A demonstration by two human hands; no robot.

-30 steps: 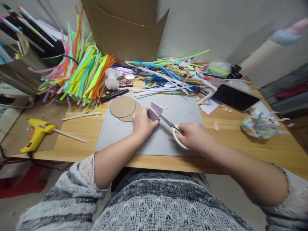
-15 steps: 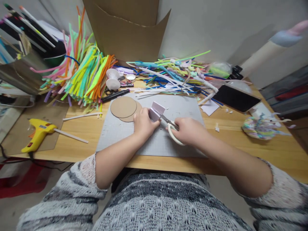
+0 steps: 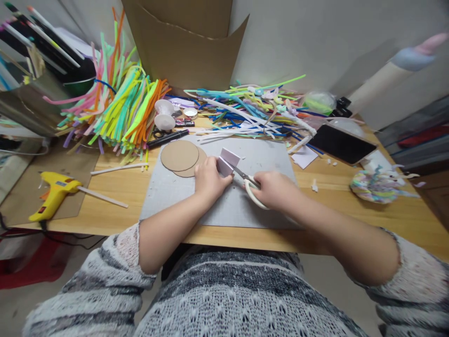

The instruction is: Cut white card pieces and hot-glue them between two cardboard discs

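My left hand (image 3: 209, 179) is closed on a small folded piece of pale lilac paper (image 3: 227, 161), held just above the grey cutting mat (image 3: 175, 196). My right hand (image 3: 273, 189) grips white-handled scissors (image 3: 249, 186), and their blades reach into the paper's right edge. Two brown cardboard discs (image 3: 180, 157) lie overlapping on the mat, just left of my left hand.
Piles of coloured pipe cleaners (image 3: 119, 110) fill the back of the wooden table (image 3: 333, 210). A yellow glue gun (image 3: 52, 194) lies at the left, a dark tablet (image 3: 342, 144) at the right, a pastel woven bundle (image 3: 377, 186) beside it. Cardboard (image 3: 185, 42) stands behind.
My right hand has slid left with the scissors, the blades going further into the paper. My left hand and the paper have stayed about where they were.
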